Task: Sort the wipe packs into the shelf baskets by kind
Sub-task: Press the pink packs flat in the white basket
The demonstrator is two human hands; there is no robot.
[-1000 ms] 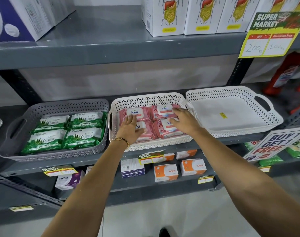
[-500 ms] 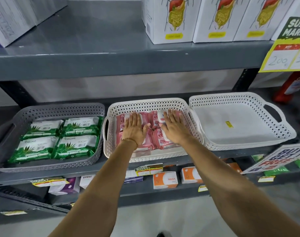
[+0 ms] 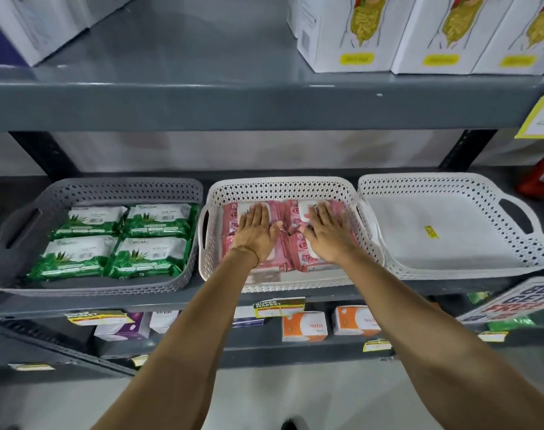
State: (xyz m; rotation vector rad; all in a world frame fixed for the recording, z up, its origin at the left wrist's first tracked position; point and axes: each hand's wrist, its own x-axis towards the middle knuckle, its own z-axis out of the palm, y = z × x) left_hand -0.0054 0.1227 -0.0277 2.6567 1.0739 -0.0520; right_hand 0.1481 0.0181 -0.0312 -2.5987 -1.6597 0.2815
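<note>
Left hand [image 3: 254,233] and right hand [image 3: 329,235] lie flat, fingers spread, palms down on pink wipe packs [image 3: 291,217] in middle white basket [image 3: 283,189], gripping nothing

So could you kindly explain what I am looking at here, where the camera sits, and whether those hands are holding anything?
No machine here: a person wears a camera on the head, looking forward and down at a shop shelf. The left hand and right hand lie flat, fingers spread, on the pink wipe packs in the middle white basket; they press rather than grip, so nothing is held. The grey basket to the left holds four green wipe packs. The right white basket contains only a small yellow sticker. White boxes stand on the shelf above.
</note>
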